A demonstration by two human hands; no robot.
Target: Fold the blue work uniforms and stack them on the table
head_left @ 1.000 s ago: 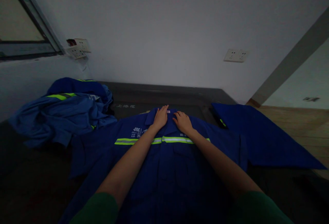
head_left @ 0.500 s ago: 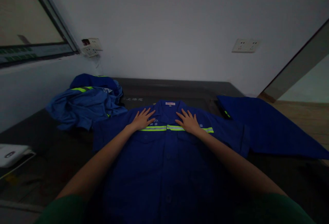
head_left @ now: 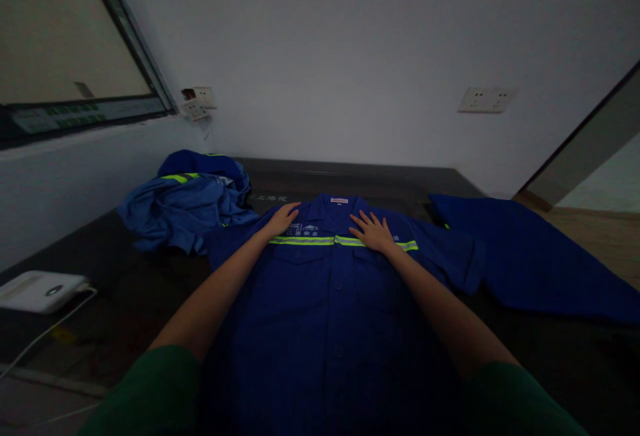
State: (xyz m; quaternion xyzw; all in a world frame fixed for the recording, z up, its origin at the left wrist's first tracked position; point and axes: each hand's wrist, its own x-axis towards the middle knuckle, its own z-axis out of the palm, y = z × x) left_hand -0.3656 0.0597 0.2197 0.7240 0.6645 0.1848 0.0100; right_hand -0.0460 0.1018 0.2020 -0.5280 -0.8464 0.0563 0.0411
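Observation:
A dark blue short-sleeved work shirt (head_left: 305,303) lies face up and spread out on a dark table, its collar away from me and a reflective yellow-green stripe across the chest. My left hand (head_left: 283,219) rests on the shirt's left shoulder, above the printed lettering, its fingers pointing toward the collar. My right hand (head_left: 374,232) lies flat on the right chest beside the collar, fingers spread, touching the stripe. Neither hand has cloth gripped in it.
Crumpled blue garments (head_left: 190,199) are heaped at the back left. Folded blue cloth (head_left: 530,256) lies to the right. A white device (head_left: 45,291) with a cable sits at the left. Behind the dark table (head_left: 350,179) stands a wall with sockets (head_left: 485,100).
My left hand has shifted up from the chest stripe toward the shoulder, uncovering the lettering. My right hand stays on the chest. The camera view has shifted slightly.

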